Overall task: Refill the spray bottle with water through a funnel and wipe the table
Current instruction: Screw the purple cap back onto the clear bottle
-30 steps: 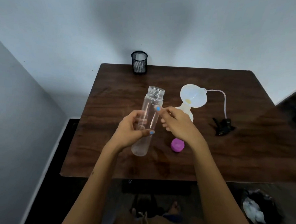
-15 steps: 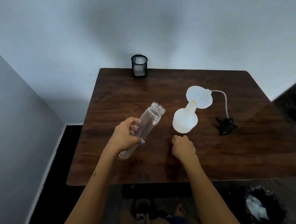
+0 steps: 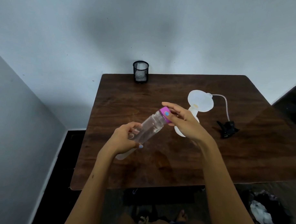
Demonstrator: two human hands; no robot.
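Observation:
A clear plastic bottle [image 3: 151,127] is tilted above the dark wooden table [image 3: 226,158], its mouth pointing up and right. My left hand [image 3: 124,141] grips its lower half. A purple cap [image 3: 165,115] sits on the bottle's mouth, and my right hand [image 3: 183,121] holds the cap with thumb and fingers around it. Behind my right hand stands the white spray bottle body [image 3: 179,132] with a white funnel [image 3: 200,101] in its neck. The black spray head [image 3: 227,129] with its thin tube [image 3: 225,106] lies on the table to the right.
A black mesh pen cup [image 3: 140,71] stands at the table's far edge by the wall. A dark bin with white paper [image 3: 262,214] sits on the floor at the lower right. A wet smear [image 3: 162,160] marks the table in front of me.
My right hand picked the purple cap up from the table and brought it onto the clear bottle's mouth. My left hand kept hold of the bottle, tilted.

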